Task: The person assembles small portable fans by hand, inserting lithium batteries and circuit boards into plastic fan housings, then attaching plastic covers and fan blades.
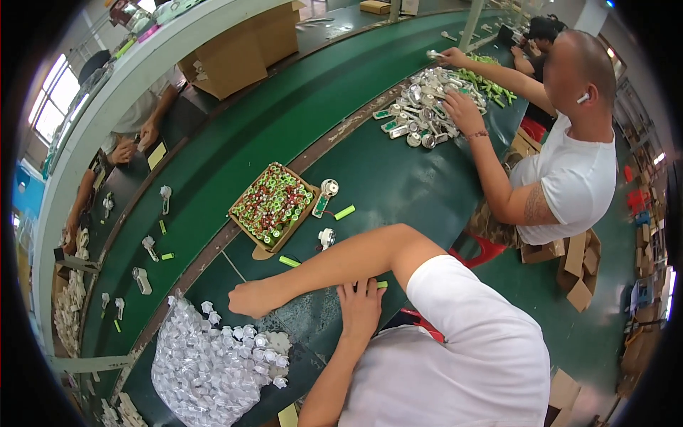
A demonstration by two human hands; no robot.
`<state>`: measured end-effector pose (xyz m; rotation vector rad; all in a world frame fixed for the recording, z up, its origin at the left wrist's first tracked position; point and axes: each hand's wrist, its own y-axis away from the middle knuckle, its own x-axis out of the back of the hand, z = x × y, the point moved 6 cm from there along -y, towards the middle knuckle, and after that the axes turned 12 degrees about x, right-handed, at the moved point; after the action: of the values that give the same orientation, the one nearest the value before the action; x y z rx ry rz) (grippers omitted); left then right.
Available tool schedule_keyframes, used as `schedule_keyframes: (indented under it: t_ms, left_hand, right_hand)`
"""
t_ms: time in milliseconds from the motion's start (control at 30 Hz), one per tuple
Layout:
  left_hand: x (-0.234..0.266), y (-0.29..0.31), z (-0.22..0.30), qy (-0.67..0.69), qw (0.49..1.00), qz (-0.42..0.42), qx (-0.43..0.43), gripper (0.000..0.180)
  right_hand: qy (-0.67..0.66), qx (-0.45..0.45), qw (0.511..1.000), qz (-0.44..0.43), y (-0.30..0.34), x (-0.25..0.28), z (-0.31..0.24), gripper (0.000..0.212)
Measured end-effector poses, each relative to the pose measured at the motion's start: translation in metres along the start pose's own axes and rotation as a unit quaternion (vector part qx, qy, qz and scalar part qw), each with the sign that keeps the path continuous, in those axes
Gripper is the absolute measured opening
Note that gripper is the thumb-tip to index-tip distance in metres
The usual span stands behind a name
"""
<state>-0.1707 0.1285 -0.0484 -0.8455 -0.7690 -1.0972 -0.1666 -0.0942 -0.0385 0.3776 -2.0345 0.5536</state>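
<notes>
My right arm reaches across the bench to the left. My right hand (257,299) is closed, its fingers curled under and out of sight, beside a clear plastic bag (206,363) of small white plastic parts. Whatever it holds is hidden. Nearer my body, my left hand (360,310) has its fingers bent over a green battery cell (382,285), whose end shows beside the fingertips. Beyond my right forearm lie another green cell (289,261), a white round-headed unit (326,238), and a similar unit with a green circuit board (324,199) wired to a cell (344,213).
An open carton (264,249) of wired green cells stands beyond my forearm. A green conveyor belt (206,167) runs alongside, carrying scattered units and cells. At the upper right a co-worker (562,164) handles units from a heap (427,107). Another person's hands (135,146) work across the belt.
</notes>
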Motion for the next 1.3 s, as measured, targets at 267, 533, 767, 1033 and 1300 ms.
schedule_keyframes:
  t_ms: [267, 533, 767, 1033, 1300]
  left_hand:
    - [0.078, 0.028, -0.067, 0.071, 0.99, 0.058, 0.108, 0.033]
    - [0.068, 0.004, -0.083, 0.013, 0.979, 0.066, 0.194, 0.033]
    - [0.073, 0.022, -0.115, 0.624, 0.676, 0.065, 0.387, 0.024]
    - [0.122, 0.033, -0.101, 0.511, 0.791, 0.182, 0.283, 0.038]
    - [0.143, 0.035, -0.093, 0.563, 0.757, 0.191, 0.271, 0.04]
  right_hand:
    - [-0.098, -0.051, 0.971, 0.212, 0.109, 0.114, -0.021, 0.032]
    - [-0.236, -0.258, 0.875, 0.335, 0.191, 0.122, -0.025, 0.032]
    - [-0.146, -0.188, 0.893, 0.382, 0.194, 0.092, -0.07, 0.036]
    - [-0.017, -0.061, 0.907, 0.416, 0.16, 0.097, -0.083, 0.035]
    - [-0.1, -0.099, 0.909, 0.393, 0.147, 0.091, -0.086, 0.036]
